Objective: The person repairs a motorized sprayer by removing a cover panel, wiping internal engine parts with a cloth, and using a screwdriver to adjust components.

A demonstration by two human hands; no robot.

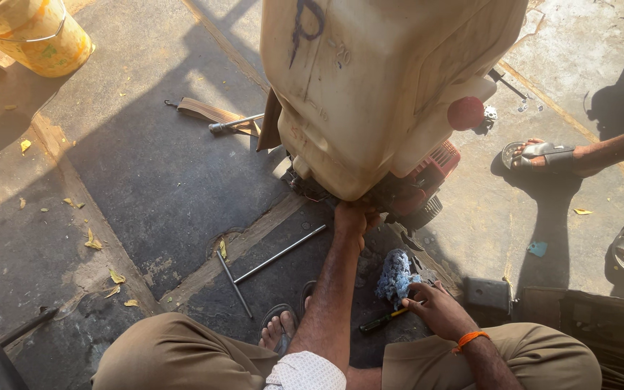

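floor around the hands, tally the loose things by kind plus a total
Thin metal rods: 2
Screwdriver by the right hand: 1
Blue rag: 1
Metal-shafted tool lying on a flat wooden piece, further off: 1
Total: 5
The left hand reaches under the cream tank.
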